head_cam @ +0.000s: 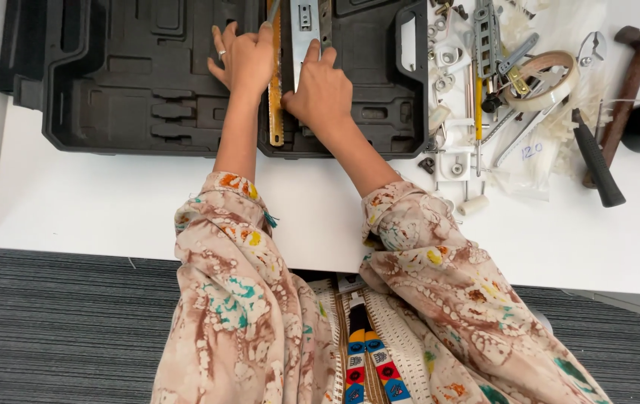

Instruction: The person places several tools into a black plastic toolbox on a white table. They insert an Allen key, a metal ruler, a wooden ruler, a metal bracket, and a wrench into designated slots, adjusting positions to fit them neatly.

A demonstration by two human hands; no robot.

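Seen from above: an open black tool case (125, 112) on a white table (110, 202), at the far left of the scene. Across the middle ridge of the case, a long yellow saw blade (276, 105), flat, running from near to far. Just to the right of it, a grey metal strip (303, 34) with holes, and a second narrow dark strip (325, 22). Left hand (245, 60) flat and spread, fingers pressing on the far part of the yellow blade, not closed around it. Right hand (321, 90) half curled, resting on the near end of the grey strip; impossible to tell if really pinched or only pushed. Probably light and thin, these pieces, stiff along the length but a little springy, smooth and slippery on the plastic, with a toothed edge to avoid. Best taken at the flat faces or at the ends, not at the teeth. To the right, well apart: a roll of tape (552, 78), a hammer (631, 82), a black handle (597, 161), many small metal parts.
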